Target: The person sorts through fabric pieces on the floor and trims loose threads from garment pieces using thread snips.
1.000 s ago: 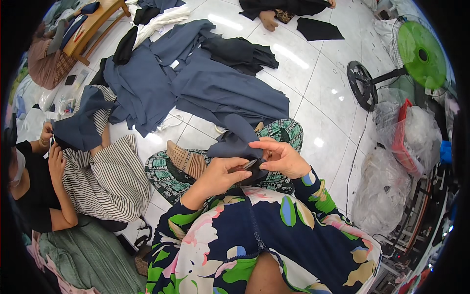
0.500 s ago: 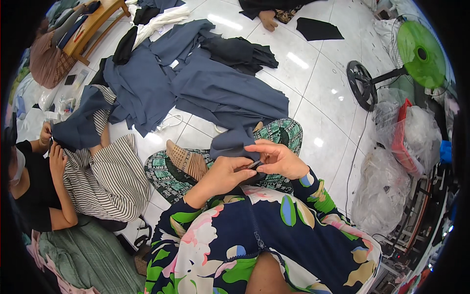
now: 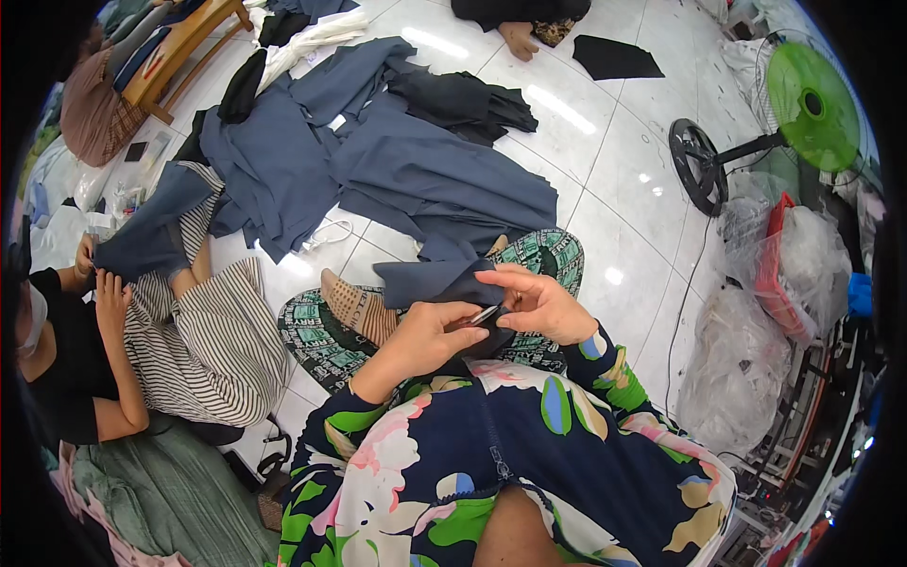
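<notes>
Left hand pinches a small metal snipper, grip narrow around it. Right hand, at three o'clock of it, clamps the dark blue cloth taut over the knee, steadying it for trimming.

Both hands meet, fingers pinched: left, right.

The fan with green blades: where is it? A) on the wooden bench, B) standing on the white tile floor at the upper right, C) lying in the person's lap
B: the green fan stands on its round black base on the tiled floor.
</notes>
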Motion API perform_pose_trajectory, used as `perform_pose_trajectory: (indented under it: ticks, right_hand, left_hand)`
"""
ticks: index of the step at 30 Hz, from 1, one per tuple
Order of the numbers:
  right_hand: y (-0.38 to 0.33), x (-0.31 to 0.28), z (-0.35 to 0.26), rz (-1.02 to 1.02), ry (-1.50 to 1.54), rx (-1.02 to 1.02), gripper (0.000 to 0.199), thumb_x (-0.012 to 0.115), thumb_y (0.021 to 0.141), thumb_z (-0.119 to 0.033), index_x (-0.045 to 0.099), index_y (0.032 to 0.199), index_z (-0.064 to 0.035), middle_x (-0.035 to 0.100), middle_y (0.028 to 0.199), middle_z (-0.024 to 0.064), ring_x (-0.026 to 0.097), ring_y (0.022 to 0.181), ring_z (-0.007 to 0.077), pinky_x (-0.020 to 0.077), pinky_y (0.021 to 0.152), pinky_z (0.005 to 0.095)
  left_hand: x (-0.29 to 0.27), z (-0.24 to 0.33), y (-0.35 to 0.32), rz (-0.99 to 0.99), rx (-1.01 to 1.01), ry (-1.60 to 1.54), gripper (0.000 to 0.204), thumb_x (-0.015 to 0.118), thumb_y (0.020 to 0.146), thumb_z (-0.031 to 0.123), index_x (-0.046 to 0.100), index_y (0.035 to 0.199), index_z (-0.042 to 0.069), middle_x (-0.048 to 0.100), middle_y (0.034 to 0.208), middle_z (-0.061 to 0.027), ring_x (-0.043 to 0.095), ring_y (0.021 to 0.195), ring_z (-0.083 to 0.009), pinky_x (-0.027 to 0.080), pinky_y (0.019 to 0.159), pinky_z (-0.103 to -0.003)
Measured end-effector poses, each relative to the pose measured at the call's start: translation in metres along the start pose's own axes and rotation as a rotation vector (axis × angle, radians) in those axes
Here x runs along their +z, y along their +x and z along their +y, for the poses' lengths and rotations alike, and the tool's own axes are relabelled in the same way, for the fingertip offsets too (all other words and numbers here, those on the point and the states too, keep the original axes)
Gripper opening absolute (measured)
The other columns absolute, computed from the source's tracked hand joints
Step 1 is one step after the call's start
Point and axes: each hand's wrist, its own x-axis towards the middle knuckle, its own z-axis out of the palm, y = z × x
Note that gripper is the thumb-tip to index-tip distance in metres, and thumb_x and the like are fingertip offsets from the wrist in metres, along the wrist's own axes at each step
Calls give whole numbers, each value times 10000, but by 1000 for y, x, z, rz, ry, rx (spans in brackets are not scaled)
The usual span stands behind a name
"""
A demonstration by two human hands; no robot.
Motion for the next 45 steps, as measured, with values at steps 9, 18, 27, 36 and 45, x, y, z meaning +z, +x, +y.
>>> perform_pose_trajectory:
  ticks: [9, 18, 27, 36, 45]
  right_hand:
    - [0, -1, 3, 5, -11, -5, 601, 662, 727, 80, 529, 1296, -60, 355, 1238, -38, 443, 825, 43, 400, 721, 189]
    - [0, 0, 2, 2, -14, 40, 624, 658, 718, 93, 522, 1305, -69, 335, 1270, -23, 473, 791, 49, 413, 722, 188]
    - [-4, -2, -1, -35, -13, 10, 664, 610, 742, 124, 464, 1355, -83, 337, 1271, -6, 460, 772, 39, 421, 671, 177]
    - [-1, -1, 1, -94, 7, -48, 644, 628, 711, 153, 471, 1309, -27, 396, 1229, 5, 477, 815, 67, 425, 681, 184]
    - [16, 1, 13, -23, 169, -21, 551, 658, 758, 65, 398, 1228, -56, 421, 1089, 28, 490, 834, 79, 450, 722, 208]
  left_hand:
    - [0, 4, 1, -19, -38, -4, 255, 674, 822, 145, 634, 1001, -31, 623, 729, -62, 516, 659, -77, 448, 607, -253]
    - [1, -3, 1, -31, -31, 6, 253, 668, 826, 157, 630, 981, -39, 622, 716, -72, 507, 640, -78, 432, 579, -265]
    - [-21, 6, -4, 101, 71, -25, 315, 741, 757, 141, 601, 1013, 21, 567, 869, -3, 491, 693, -51, 394, 577, -205]
    - [-12, 4, 27, 114, -151, -291, 186, 710, 796, 93, 589, 917, 19, 554, 798, 22, 492, 739, -34, 391, 625, -190]
    - [-4, 6, 26, 266, 53, -232, 147, 679, 848, 130, 582, 893, 29, 477, 656, 81, 382, 530, 6, 279, 455, -169]
